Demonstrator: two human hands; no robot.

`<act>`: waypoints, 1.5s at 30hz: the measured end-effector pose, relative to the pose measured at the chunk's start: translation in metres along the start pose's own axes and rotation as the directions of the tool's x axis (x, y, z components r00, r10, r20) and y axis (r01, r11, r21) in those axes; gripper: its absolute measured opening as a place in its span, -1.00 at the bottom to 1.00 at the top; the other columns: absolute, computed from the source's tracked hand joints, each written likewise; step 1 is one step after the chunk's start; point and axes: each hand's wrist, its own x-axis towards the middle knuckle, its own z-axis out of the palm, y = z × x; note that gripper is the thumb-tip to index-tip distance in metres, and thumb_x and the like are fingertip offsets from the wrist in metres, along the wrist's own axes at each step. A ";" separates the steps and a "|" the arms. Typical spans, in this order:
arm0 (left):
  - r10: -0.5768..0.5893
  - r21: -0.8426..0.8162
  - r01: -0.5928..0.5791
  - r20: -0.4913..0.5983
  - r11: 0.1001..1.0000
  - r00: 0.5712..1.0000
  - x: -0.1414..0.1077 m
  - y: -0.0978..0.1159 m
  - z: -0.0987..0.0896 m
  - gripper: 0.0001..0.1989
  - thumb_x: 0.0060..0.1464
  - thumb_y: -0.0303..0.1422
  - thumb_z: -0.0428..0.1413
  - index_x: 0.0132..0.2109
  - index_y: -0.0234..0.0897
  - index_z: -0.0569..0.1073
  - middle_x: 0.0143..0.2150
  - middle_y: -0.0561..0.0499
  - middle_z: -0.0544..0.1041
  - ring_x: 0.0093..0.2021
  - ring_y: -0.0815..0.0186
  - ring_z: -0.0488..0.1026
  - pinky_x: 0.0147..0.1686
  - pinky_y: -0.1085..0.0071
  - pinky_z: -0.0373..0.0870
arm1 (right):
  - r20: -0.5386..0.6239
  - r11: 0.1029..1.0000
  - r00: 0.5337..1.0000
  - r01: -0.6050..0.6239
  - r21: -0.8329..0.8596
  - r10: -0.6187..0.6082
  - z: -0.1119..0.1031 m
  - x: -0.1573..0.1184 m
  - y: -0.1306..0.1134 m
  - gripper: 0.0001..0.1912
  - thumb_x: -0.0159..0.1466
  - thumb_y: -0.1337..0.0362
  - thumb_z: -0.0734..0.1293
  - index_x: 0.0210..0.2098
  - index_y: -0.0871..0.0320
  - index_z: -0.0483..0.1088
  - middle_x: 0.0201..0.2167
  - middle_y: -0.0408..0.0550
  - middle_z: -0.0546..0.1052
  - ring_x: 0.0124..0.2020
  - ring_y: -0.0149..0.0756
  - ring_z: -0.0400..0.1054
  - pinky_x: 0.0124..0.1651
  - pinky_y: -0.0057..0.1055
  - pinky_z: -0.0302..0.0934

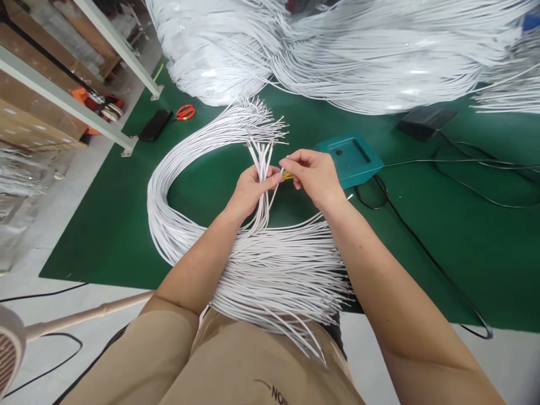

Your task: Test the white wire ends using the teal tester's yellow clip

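My left hand (252, 190) is closed around a small bunch of white cables (262, 160), their ends pointing up and away from me. Opposite it, my right hand (316, 175) pinches the end of one white cable between thumb and fingertips, close to the left thumb. A small yellow piece (287, 175) shows between the two hands; its kind is too small to make out. Under my forearms a large looped bundle of white cables (158, 191) curves round to the left, with its loose ends fanned out at the right and at the back.
Large heaps of white cable (379, 62) cover the back of the green table (464, 253). A teal tray-like device (358, 157) with black cords stands right of my hands. Red-handled scissors (185, 112) and a black flat object (156, 125) lie at left, near metal posts (113, 45).
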 end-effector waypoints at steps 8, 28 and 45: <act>0.087 -0.043 -0.086 0.020 0.995 0.996 0.002 -0.005 0.003 -0.58 -0.18 -0.21 0.35 -0.34 -0.27 0.27 -0.42 0.11 0.43 -0.43 0.45 0.45 -0.52 0.53 0.24 | 0.097 0.953 0.992 -0.102 0.285 0.077 0.007 -0.003 0.007 -0.81 0.10 0.18 0.42 -0.49 0.18 0.44 -0.65 -0.23 0.30 -0.63 -0.50 0.14 -0.56 -0.50 0.04; 0.114 0.030 -0.117 0.104 0.993 0.988 -0.003 -0.005 0.005 -0.64 -0.06 -0.26 0.30 -0.31 -0.29 0.26 -0.35 0.03 0.55 -0.41 0.42 0.51 -0.44 0.50 0.36 | 0.284 0.807 0.934 -0.336 0.486 0.218 -0.005 -0.005 0.008 -0.59 -0.02 -0.01 0.53 -0.44 0.20 0.45 -0.64 -0.28 0.23 -0.62 -0.52 0.12 -0.48 -0.49 0.17; -0.064 -0.177 0.090 0.150 0.980 0.987 -0.004 0.002 0.001 -0.41 -0.07 -0.37 0.28 0.15 -0.18 0.36 -0.32 0.10 0.43 -0.44 0.51 0.41 -0.56 0.58 0.20 | 0.025 0.655 0.888 0.357 -0.666 -0.459 0.002 -0.011 0.021 -0.75 0.32 0.34 0.17 -0.44 0.18 0.39 -0.39 -0.02 0.45 -0.34 -0.29 0.27 -0.25 -0.35 0.13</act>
